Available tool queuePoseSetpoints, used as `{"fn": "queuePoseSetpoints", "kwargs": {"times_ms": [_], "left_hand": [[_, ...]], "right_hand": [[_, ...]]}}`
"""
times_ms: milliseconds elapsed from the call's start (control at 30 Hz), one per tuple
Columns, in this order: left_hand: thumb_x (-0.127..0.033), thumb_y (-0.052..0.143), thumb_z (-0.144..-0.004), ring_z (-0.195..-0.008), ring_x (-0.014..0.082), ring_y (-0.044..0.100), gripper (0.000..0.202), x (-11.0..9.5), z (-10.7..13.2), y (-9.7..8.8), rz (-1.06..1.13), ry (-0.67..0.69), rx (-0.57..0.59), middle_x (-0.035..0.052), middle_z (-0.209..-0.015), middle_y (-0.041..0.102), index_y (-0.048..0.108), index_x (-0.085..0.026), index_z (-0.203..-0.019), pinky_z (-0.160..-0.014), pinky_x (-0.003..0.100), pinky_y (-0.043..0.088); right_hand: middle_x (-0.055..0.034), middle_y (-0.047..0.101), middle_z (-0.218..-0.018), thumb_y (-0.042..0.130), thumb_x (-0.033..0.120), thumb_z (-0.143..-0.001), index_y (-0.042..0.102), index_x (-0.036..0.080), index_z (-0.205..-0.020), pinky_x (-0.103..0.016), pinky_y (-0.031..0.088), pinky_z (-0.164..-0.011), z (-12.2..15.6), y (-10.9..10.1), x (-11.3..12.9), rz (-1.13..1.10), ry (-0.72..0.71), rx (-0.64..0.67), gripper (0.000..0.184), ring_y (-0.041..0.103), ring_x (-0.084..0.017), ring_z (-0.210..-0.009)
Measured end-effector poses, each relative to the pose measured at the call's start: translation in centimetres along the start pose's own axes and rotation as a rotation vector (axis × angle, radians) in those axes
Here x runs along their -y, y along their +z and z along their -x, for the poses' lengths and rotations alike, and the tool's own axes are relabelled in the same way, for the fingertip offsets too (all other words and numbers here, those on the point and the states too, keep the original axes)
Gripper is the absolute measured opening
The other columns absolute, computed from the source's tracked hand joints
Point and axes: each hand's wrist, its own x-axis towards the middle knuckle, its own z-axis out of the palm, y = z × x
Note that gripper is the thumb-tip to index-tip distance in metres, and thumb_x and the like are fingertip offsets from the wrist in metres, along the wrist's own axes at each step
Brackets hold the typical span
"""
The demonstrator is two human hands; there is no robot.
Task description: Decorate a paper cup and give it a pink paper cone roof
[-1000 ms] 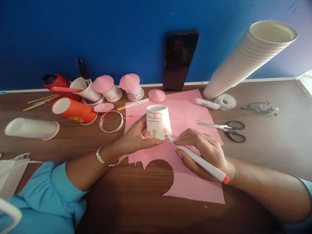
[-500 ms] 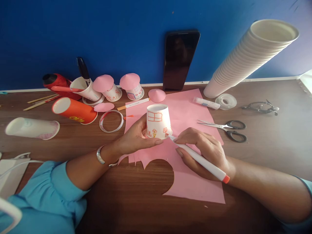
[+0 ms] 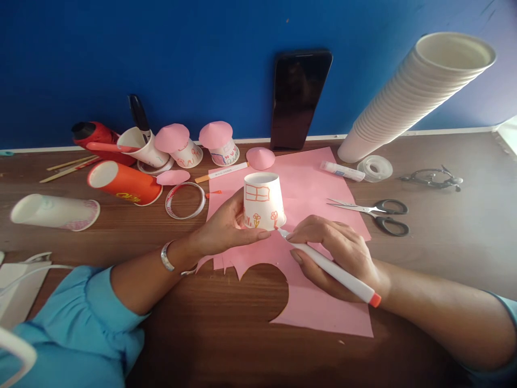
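My left hand (image 3: 230, 226) grips a short white paper cup (image 3: 263, 207) from its left side, thumb along the lower rim. The cup bears an orange window and flowers drawn near its base. In my right hand (image 3: 333, 253) is a white marker (image 3: 339, 272) with an orange end, its tip at the cup's lower right edge by a flower. Both hands are over a cut sheet of pink paper (image 3: 323, 312). Behind the cup lie a pink paper cone (image 3: 260, 158) and a marker with an orange-yellow end (image 3: 223, 172). An orange marker cap (image 3: 214, 193) rests left of the cup.
Scissors (image 3: 390, 215), a glue stick (image 3: 342, 171) and a tape roll (image 3: 375, 168) lie to the right. A tall stack of cups (image 3: 407, 97) and a phone (image 3: 301, 99) stand behind. Two cone-topped cups (image 3: 222, 151), an orange cup (image 3: 129, 186) and a cup ring (image 3: 184, 201) are left.
The marker tip has shifted slightly left and down along the cup's lower edge. The left hand keeps its hold on the cup almost unmoved.
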Motion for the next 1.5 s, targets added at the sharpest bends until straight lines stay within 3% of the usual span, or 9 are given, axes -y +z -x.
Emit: {"fn": "queuePoseSetpoints", "kwargs": {"times_ms": [767,1500], "left_hand": [[-0.035,0.088,-0.075,-0.122,0.0325,0.065,0.059,-0.28,0.04,0.0,-0.034,-0.021,0.005,0.0106,-0.127,0.07,0.056,-0.023,-0.123,-0.098,0.046,0.056],[-0.03,0.088,-0.074,-0.118,0.0298,0.066,0.059,-0.19,0.01,0.04,-0.019,-0.02,-0.008,0.0096,-0.124,0.071,0.056,-0.022,-0.123,-0.097,0.043,0.056]], "right_hand": [[-0.0028,0.071,-0.083,0.06,0.012,-0.094,0.058,0.02,-0.107,-0.028,0.059,-0.059,-0.23,-0.03,-0.07,0.017,-0.011,-0.019,0.015,0.071,-0.016,-0.071],[-0.0023,0.07,-0.078,0.059,0.012,-0.093,0.058,0.02,-0.103,-0.028,0.054,-0.055,-0.05,0.0,0.04,0.001,0.008,0.01,0.013,0.069,-0.016,-0.066]]}}
